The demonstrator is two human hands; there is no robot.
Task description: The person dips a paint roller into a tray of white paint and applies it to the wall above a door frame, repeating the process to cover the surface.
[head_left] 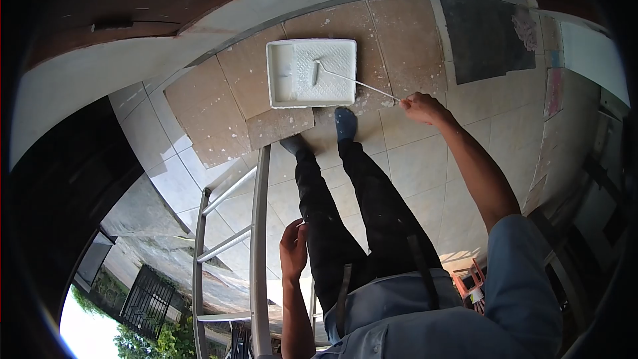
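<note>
My right hand (425, 108) is closed around the handle end of a paint roller (315, 74). The roller's thin white frame slants from my fingers to its white sleeve, which rests on the ridged part of a white paint tray (271, 80). White paint coats the tray, and a smoother well lies on its left side. My left hand (293, 250) hangs beside my left thigh, close to a metal ladder (260, 226). Its fingers are curled, with a small white bit at the fingertips that is too small to name.
Paint-spotted cardboard sheets (212, 110) cover the tiled floor (412, 153) under and around the tray. A dark mat (488, 40) with a crumpled cloth (524, 28) lies at upper right. Behind me on the right is an orange object (469, 280). My feet stand just below the tray.
</note>
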